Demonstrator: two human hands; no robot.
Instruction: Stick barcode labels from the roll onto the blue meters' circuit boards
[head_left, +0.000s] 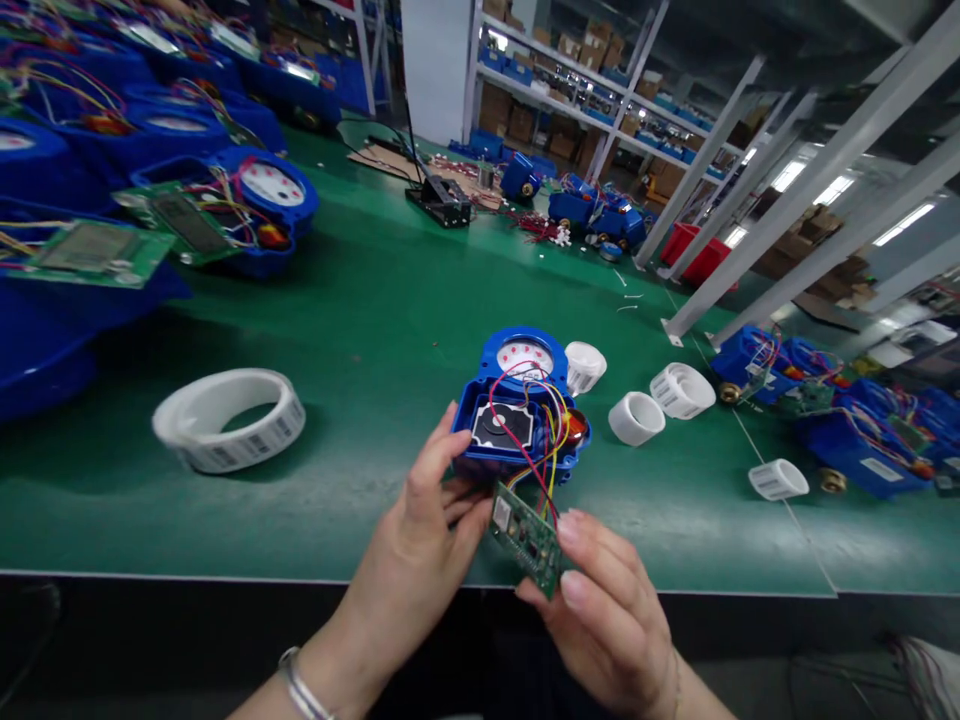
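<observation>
A blue meter housing [469, 455] sits open near the table's front edge, with a round dial [525, 358] at its far end and a black plate inside. Red, yellow and black wires run from it to a green circuit board [527, 540]. My left hand [420, 520] grips the housing's left side, its thumb and lower fingers near the board's left corner. Between the fingertips and thumb of my right hand [607, 600], the board is held tilted, components facing up.
A large white label roll [281, 425] lies at left; smaller rolls [636, 418] lie right of the housing. Blue housings with boards [262, 255] crowd the left, more [877, 440] the right. A black stand [439, 200] and metal posts [750, 240] are farther back.
</observation>
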